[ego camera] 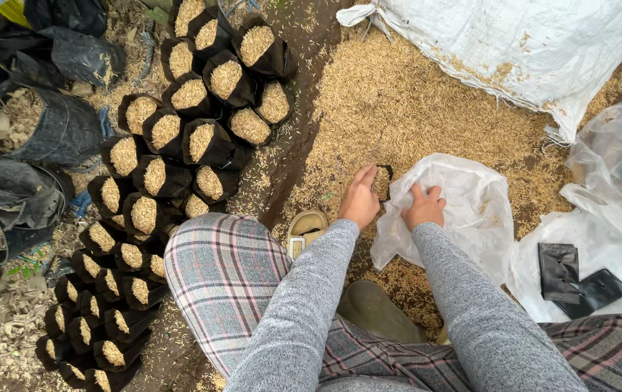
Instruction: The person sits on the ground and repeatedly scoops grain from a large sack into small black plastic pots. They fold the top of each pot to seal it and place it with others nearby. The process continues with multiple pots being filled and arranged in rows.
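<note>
A small black plastic bag (383,182) stands with its mouth up and long axis roughly vertical on the heap of dry rice husk (412,109), pinched by the closed fingers of the left hand (360,201). The right hand (423,207), fingers curled shut on husk, rests just beside it on a crinkled clear plastic sheet (470,210). Left of the left hand stand rows of husk-filled black bags (173,145).

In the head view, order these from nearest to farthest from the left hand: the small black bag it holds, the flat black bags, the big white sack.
1. Small black bag, at the left hand.
2. Flat black bags, lower right.
3. Big white sack, top right.
</note>
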